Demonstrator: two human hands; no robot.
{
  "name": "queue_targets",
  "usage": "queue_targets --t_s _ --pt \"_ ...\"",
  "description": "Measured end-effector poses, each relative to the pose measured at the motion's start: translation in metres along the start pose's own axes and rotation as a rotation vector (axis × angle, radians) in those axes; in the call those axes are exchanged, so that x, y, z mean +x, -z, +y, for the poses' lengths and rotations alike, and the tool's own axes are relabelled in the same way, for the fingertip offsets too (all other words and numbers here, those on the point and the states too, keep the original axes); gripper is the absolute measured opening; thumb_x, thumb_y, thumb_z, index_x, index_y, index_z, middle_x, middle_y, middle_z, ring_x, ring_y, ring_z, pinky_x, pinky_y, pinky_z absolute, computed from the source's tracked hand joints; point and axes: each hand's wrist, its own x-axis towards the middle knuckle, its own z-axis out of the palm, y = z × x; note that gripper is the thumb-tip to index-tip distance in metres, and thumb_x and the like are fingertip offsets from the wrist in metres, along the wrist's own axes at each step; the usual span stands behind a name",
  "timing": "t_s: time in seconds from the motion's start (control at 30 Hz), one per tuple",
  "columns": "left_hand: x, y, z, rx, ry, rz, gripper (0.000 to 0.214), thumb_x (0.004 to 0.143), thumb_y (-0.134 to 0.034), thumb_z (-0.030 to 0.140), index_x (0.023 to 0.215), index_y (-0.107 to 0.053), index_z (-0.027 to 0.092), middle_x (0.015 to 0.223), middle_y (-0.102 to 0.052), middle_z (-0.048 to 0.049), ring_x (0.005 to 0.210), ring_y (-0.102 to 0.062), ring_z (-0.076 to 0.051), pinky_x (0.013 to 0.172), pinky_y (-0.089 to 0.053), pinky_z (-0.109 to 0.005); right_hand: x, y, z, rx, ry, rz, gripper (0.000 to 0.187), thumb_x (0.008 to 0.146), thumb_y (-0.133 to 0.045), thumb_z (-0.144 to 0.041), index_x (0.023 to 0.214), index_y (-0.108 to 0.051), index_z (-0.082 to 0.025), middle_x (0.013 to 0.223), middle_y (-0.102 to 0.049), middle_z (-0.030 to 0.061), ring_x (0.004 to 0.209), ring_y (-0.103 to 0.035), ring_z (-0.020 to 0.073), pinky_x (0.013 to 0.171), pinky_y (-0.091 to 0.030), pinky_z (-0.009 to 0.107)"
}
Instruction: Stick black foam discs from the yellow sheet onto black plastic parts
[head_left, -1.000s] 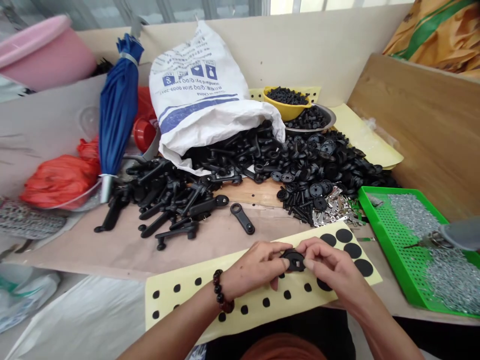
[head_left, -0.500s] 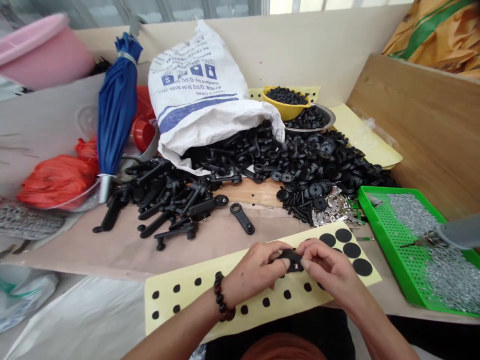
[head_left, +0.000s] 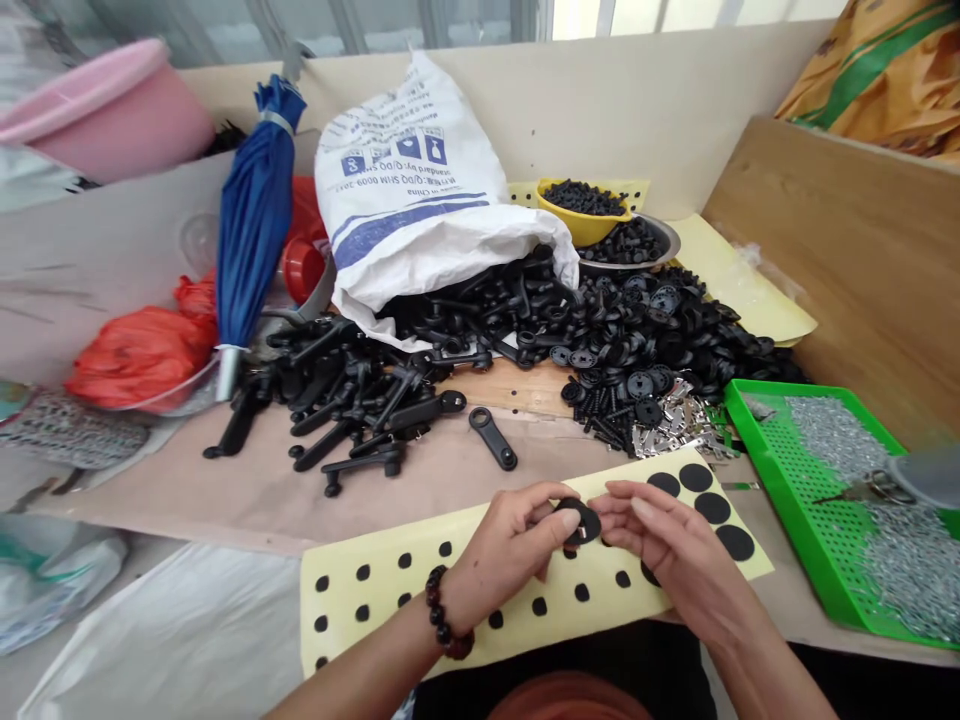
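1. Two hands work above the table (head_left: 180,500): our left hand (head_left: 502,548) pinches a matte black plastic disc (head_left: 582,524) with a punched centre between thumb and fingers.
2. Our right hand (head_left: 671,540) stands open, just beside the disc.
3. The disc is above a glossy yellow backing sheet (head_left: 382,590) dotted with round black stickers (head_left: 735,542).
4. Beyond, we see a heap of ribbed black plastic arms (head_left: 352,400) spilling from a woven white sack (head_left: 409,200), and a perforated green tray (head_left: 772,490) of fine silvery metal pieces (head_left: 900,570).

Dot sheet (head_left: 382,590) in front, plastic parts heap (head_left: 600,345) behind, mesh tray (head_left: 772,470) right
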Motion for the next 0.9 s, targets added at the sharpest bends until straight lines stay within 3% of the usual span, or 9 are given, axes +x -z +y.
queue_targets --t_s 0.07,0.23,0.33,0.4,0.5,0.63,0.73,0.83,0.9 --pt "-0.002 0.001 0.0 -0.008 -0.007 0.025 0.031 0.085 -0.052 0.036 0.104 -0.061 0.013 0.06 -0.05 0.0031 0.047 -0.043 -0.007 0.044 -0.036 -0.016 0.0 -0.007 0.001 -0.07 0.055 0.027 0.031 0.081 -0.06 -0.044 0.1 -0.066 -0.02 0.095 -0.071 0.0097 0.086 -0.066 0.0231 0.078 -0.052 0.037" --pt "-0.011 -0.008 -0.006 -0.098 -0.027 0.002 0.035 0.083 -0.053 0.031 0.116 -0.058 0.017 0.069 -0.052 0.0018 0.048 -0.044 -0.005 0.045 -0.039 -0.016 -0.005 -0.029 0.009 -0.622 0.275 0.107 0.032 0.087 -0.049 -0.046 0.106 -0.063 -0.025 0.104 -0.068 0.0051 0.1 -0.061 0.0249 0.085 -0.047 0.032" --pt "-0.019 -0.009 -0.014 -0.209 0.0 -0.009 0.04 0.079 -0.058 0.032 0.117 -0.058 0.018 0.073 -0.054 0.0004 0.051 -0.045 -0.006 0.045 -0.042 -0.016 -0.004 -0.035 0.019 -0.772 0.326 0.103 0.032 0.089 -0.043 -0.046 0.107 -0.062 -0.028 0.107 -0.068 0.0037 0.099 -0.063 0.0233 0.08 -0.05 0.027" --pt "-0.03 0.002 -0.017 -0.29 0.02 -0.002 0.045 0.077 -0.061 0.036 0.117 -0.058 0.016 0.073 -0.056 -0.0012 0.053 -0.047 -0.007 0.045 -0.042 -0.016 -0.002 -0.037 0.025 -0.835 0.372 0.01 0.032 0.089 -0.044 -0.045 0.11 -0.059 -0.028 0.103 -0.07 0.0035 0.093 -0.066 0.022 0.072 -0.054 0.024" --pt "-0.07 0.038 -0.012 -0.276 0.066 0.111 0.049 0.075 -0.063 0.037 0.118 -0.055 0.013 0.079 -0.061 -0.0045 0.055 -0.049 -0.008 0.046 -0.041 -0.017 0.002 -0.037 0.029 -0.899 0.454 -0.179 0.033 0.087 -0.048 -0.042 0.115 -0.056 -0.027 0.098 -0.071 0.0049 0.085 -0.069 0.0217 0.067 -0.056 0.024" --pt "-0.149 0.096 0.004 0.17 0.178 0.429 0.044 0.083 -0.054 0.035 0.12 -0.052 0.014 0.089 -0.065 -0.0064 0.065 -0.055 -0.012 0.061 -0.047 -0.023 0.008 -0.018 0.027 -0.995 0.561 -0.18 0.027 0.084 -0.051 -0.045 0.102 -0.061 -0.028 0.102 -0.068 0.0068 0.088 -0.066 0.0266 0.071 -0.055 0.032" --pt "-0.192 0.118 0.002 0.655 0.401 0.45 0.039 0.086 -0.046 0.036 0.118 -0.058 0.018 0.097 -0.068 -0.0063 0.084 -0.06 -0.02 0.078 -0.046 -0.031 0.014 0.001 0.03 -1.1 0.547 -0.122 0.024 0.083 -0.05 -0.049 0.097 -0.06 -0.032 0.104 -0.065 0.0083 0.089 -0.065 0.029 0.071 -0.053 0.039" --pt "-0.205 0.127 -0.02 1.003 0.632 0.476 0.038 0.085 -0.044 0.038 0.114 -0.062 0.022 0.105 -0.068 -0.006 0.096 -0.06 -0.025 0.086 -0.043 -0.034 0.017 0.007 0.035 -1.149 0.596 -0.125 0.025 0.084 -0.049 -0.048 0.098 -0.058 -0.03 0.106 -0.062 0.01 0.091 -0.062 0.0307 0.077 -0.051 0.044" --pt "-0.202 0.137 -0.04 1.12 0.706 0.572 0.041 0.084 -0.044 0.036 0.117 -0.06 0.018 0.113 -0.064 -0.0084 0.106 -0.056 -0.027 0.09 -0.042 -0.035 0.019 0.004 0.037 -1.144 0.69 -0.128 0.026 0.083 -0.052 -0.045 0.1 -0.059 -0.027 0.106 -0.062 0.0095 0.095 -0.06 0.0313 0.085 -0.047 0.047"
